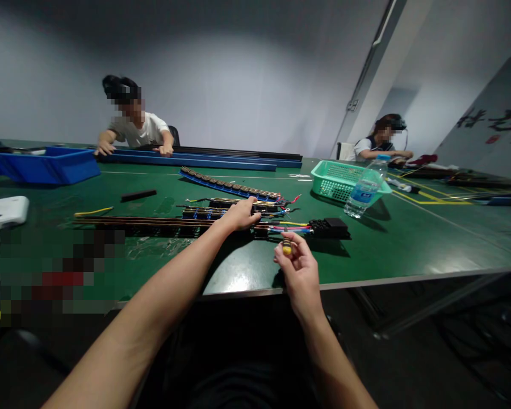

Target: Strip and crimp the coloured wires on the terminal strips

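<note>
My right hand is closed around a small screwdriver with a yellow and black handle, held near the table's front edge. Its tip points away from me toward wires and is hard to make out. My left hand reaches over the long rail and grips a short wired rail behind it, thumb and fingers on either side. Coloured wires run from the long rail's right end to a black connector block. A curved rail with a blue base lies farther back.
A green basket and a water bottle stand at the right. A blue bin and white device sit at the left. Two people work across the green table; long blue channels lie before one.
</note>
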The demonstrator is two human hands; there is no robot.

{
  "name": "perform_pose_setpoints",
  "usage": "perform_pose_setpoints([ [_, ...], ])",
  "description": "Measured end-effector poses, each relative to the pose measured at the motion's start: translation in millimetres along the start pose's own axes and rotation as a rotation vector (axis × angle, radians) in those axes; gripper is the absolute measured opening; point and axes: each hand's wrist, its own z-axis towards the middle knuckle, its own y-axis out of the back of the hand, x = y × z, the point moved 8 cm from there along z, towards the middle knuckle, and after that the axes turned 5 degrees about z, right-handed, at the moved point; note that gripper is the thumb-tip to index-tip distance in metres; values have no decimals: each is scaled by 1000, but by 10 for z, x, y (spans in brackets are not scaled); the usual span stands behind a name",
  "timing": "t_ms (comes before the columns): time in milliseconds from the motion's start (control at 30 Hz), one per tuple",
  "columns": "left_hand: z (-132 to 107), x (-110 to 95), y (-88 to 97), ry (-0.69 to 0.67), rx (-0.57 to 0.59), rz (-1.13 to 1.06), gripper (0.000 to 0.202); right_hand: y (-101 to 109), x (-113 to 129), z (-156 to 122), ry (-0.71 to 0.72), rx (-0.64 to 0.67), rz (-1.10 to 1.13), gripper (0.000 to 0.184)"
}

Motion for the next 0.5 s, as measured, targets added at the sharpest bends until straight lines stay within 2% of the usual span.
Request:
perform_pose_setpoints([
  [133, 0, -4, -13, -4, -15, 0, 52, -229, 252, -184, 181, 247, -122, 59],
  [233, 21, 18, 165, 9, -92, 17, 42, -307, 439, -117, 333, 340, -114, 81],
  [300, 17, 102, 450, 82, -174, 35, 32, -299, 520, 36, 397, 336, -113, 82],
  [367, -65, 211, 812, 185, -226, 53, 32, -252, 574, 245, 428, 290, -118, 65],
  [433, -272, 282, 1150, 244, -211, 40, 30, -199, 615, 475, 437, 242, -117, 44],
  [500, -620, 303, 1393, 255, -173, 0, 29, -174, 626, 708, 411, 225, -98, 35],
])
